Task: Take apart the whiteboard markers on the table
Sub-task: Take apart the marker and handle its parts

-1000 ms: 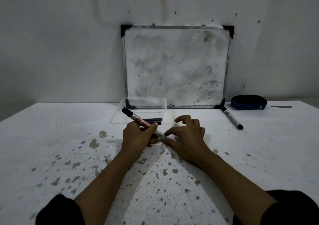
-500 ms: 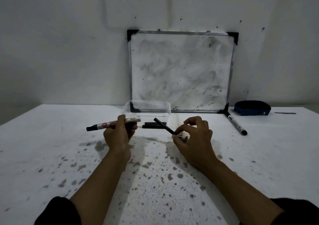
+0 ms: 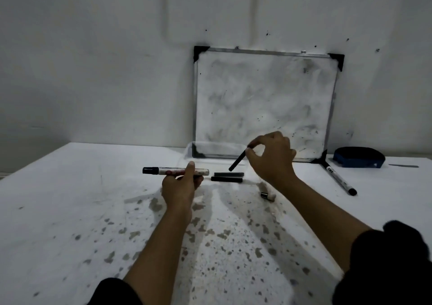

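My left hand [image 3: 181, 184] holds a white marker barrel [image 3: 175, 171] level above the table, its black cap pointing left. My right hand [image 3: 272, 157] pinches the top of a thin black ink core [image 3: 237, 163], which hangs tilted over a clear plastic tray [image 3: 196, 149]. Two black ink cores [image 3: 228, 176] lie side by side in that tray. A small end plug [image 3: 268, 196] lies on the table below my right wrist. One whole marker [image 3: 340, 180] lies at the right, away from both hands.
A smudged whiteboard [image 3: 264, 101] leans on the wall behind the tray. A blue eraser [image 3: 358, 157] sits at the back right, with a thin dark strip [image 3: 403, 165] beyond it. The white table [image 3: 70, 211] is flecked with grey stains.
The ink core came out of the barrel. My right hand lifted it up and back over the tray, leaving the end plug on the table. My left hand turned the barrel level.
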